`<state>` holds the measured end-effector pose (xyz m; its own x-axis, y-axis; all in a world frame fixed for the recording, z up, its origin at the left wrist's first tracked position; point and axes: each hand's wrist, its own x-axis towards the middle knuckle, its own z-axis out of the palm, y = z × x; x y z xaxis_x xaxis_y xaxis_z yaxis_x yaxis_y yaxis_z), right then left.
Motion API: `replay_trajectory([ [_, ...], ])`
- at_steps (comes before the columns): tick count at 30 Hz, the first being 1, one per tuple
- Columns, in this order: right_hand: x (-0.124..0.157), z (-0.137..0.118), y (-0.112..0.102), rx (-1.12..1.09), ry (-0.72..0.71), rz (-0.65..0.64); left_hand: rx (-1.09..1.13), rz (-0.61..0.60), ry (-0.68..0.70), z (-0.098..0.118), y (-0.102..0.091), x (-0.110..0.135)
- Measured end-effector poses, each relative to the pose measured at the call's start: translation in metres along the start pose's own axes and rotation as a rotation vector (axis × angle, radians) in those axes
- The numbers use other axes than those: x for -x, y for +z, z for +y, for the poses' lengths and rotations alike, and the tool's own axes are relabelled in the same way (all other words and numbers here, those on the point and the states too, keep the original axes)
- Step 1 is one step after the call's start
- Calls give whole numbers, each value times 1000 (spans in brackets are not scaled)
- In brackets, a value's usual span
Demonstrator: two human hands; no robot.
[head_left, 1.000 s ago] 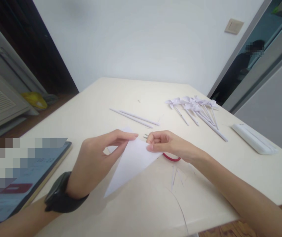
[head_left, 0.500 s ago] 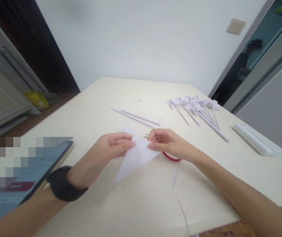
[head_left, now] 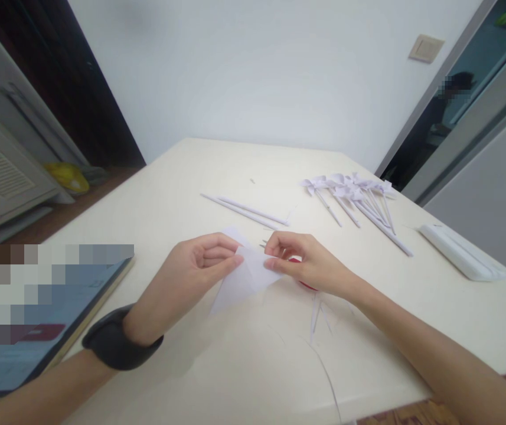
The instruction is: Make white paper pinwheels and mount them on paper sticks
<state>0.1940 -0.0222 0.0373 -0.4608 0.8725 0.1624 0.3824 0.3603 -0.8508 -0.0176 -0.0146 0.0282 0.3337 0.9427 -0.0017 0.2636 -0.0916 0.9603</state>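
Nearer the body than the left hand, the flat cream tabletop leaves a passage. Red-handled metal scissors obstruct beneath the right hand; two slim white paper sticks bar the way beyond both hands

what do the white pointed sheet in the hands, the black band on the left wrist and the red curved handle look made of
White pointed sheet: matte paper, by its thin, straight edges and faint crease. Black rounded wristband: probably rubber or silicone, by its smooth, dull surface. Red curved handle: likely smooth plastic, by its even red colour, though the right hand partly hides it.
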Motion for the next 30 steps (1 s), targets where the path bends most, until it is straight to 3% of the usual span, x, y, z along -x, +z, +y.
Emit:
replay_trajectory([
  [6, -2, 4, 2, 87, -15, 45, -16, 15, 21, 6, 0, 1],
  [16, -5, 13, -14, -147, 99, 102, -20, 28, 40, 6, -1, -1],
  [19, -5, 12, -13, -309, 133, 129, 10, 87, 41, 6, -2, -2],
  [23, -6, 13, 0, -627, 104, -59, 100, 141, 43, 5, -3, -3],
  [26, -5, 15, 11, -626, 107, -129, 139, 110, 41, 3, -1, -3],
  [30, -3, 13, 15, -553, 155, -30, 209, -22, 13, 2, 5, 0],
])
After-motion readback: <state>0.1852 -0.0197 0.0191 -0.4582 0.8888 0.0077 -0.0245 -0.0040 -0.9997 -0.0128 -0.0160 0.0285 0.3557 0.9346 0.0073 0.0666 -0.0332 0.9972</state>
